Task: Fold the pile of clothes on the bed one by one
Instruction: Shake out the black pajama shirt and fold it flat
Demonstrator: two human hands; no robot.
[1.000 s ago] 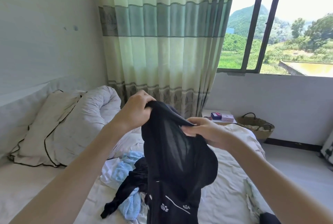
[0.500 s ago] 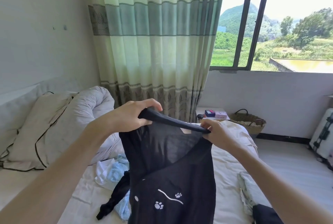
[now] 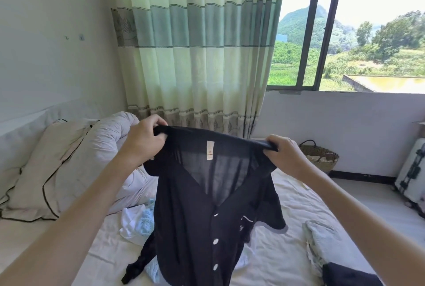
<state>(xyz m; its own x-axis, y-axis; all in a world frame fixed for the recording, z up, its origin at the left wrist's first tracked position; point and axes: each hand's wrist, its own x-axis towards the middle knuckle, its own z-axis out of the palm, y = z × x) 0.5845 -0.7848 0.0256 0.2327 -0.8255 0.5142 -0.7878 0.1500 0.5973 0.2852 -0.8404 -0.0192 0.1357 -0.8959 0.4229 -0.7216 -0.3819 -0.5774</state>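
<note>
A thin black button-up shirt (image 3: 202, 216) with white buttons hangs in the air above the bed (image 3: 282, 253), spread out by its collar. My left hand (image 3: 145, 141) grips the collar's left end and my right hand (image 3: 285, 154) grips the right end. A small label shows inside the neck. Behind the shirt on the sheet lies the pile of clothes (image 3: 138, 221), white and light blue pieces with a black one trailing out; most of the pile is hidden by the shirt.
A cream pillow (image 3: 53, 170) and a bunched white duvet (image 3: 108, 134) lie at the left. A pale green garment (image 3: 319, 239) and a dark folded piece (image 3: 347, 274) sit at the lower right. A woven basket (image 3: 319, 154) and a suitcase (image 3: 411, 170) stand on the floor by the wall.
My hands have moved apart, stretching the bunched shirt wide by its collar. The shirt now hangs open and flat, with its buttons facing me.
</note>
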